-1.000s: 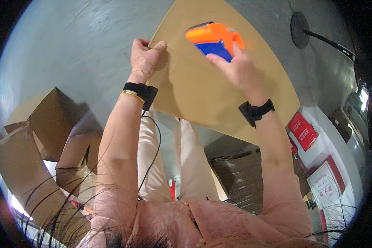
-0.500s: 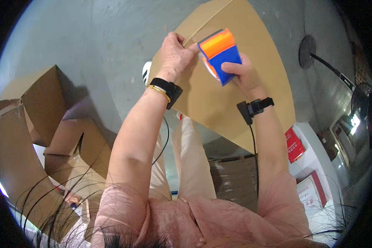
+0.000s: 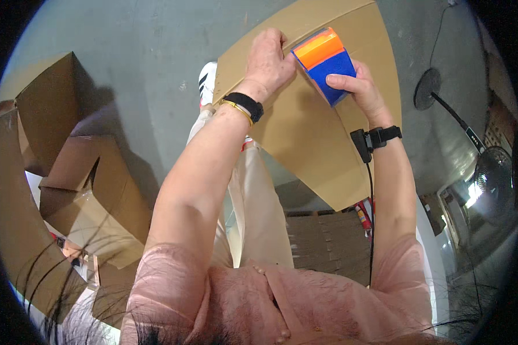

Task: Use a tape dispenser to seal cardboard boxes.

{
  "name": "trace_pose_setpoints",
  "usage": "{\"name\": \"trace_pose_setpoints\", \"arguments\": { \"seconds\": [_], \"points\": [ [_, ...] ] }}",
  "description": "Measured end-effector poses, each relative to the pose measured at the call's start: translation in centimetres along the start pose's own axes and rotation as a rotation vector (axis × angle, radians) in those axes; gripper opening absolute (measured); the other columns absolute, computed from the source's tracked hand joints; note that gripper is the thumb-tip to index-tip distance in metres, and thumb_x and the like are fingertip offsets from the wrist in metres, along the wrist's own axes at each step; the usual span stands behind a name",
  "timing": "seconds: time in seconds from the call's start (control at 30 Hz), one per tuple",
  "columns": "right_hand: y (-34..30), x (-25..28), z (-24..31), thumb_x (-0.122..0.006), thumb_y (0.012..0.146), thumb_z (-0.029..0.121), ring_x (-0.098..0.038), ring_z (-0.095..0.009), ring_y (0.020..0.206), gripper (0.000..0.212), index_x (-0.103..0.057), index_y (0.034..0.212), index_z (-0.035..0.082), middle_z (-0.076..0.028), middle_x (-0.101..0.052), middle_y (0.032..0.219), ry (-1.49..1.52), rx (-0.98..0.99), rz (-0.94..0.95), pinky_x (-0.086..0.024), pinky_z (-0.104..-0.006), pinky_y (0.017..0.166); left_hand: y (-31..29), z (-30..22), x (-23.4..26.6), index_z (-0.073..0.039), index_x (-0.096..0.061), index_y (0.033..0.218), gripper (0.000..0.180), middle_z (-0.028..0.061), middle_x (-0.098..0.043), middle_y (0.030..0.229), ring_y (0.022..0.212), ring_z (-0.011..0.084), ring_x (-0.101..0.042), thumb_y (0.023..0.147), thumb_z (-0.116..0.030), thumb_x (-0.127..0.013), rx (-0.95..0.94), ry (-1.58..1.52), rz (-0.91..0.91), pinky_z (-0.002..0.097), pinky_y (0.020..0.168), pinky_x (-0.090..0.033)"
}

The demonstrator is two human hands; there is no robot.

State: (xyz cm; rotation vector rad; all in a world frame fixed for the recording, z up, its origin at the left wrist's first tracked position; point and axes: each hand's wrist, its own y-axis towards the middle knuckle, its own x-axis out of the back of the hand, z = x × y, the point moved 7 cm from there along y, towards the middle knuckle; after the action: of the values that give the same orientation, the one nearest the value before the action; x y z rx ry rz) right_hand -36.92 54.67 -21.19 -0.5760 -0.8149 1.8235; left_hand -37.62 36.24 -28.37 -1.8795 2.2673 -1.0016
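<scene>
My right hand (image 3: pixel 365 92) grips a blue and orange tape dispenser (image 3: pixel 334 64), thumb lying across its blue side. Under it stretches a large tan cardboard box (image 3: pixel 305 144), with a seam running across its far part. At the box's far left edge, my left hand (image 3: pixel 269 60) is closed with bent fingers on the cardboard, close to the dispenser's orange end. The fingertips of this hand are partly hidden. Any tape between the dispenser and the box is too unclear to make out.
Opened brown cartons (image 3: pixel 98 195) stand on the grey floor at the left. A fan (image 3: pixel 492 178) with a round base (image 3: pixel 427 89) is at the right. Flat stacked cardboard (image 3: pixel 322 241) lies by my legs, and my shoe (image 3: pixel 208 83) is beside the box.
Both hands and the dispenser have shifted a little right and away in the view. The dispenser sits along the seam, and the box appears turned slightly; my view has also moved.
</scene>
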Motion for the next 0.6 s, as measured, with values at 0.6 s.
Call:
{"name": "trace_pose_setpoints", "arguments": {
  "seconds": [0.6],
  "points": [
    [-0.9, 0.1, -0.7, -0.082, 0.074, 0.037, -0.062, -0.011, 0.083, 0.048, -0.072, 0.108, 0.004, -0.001, -0.069, 0.094, -0.047, -0.08, -0.047, -0.048, -0.0264, 0.077, 1.5, -0.6, 2.2, -0.001, -0.074, 0.108, 0.042, 0.008, -0.072, 0.105, 0.104, 0.0186, -0.063, 0.1, -0.036, -0.052, 0.195, -0.633, 0.3, 0.0319, 0.098, -0.047]
  ]
}}
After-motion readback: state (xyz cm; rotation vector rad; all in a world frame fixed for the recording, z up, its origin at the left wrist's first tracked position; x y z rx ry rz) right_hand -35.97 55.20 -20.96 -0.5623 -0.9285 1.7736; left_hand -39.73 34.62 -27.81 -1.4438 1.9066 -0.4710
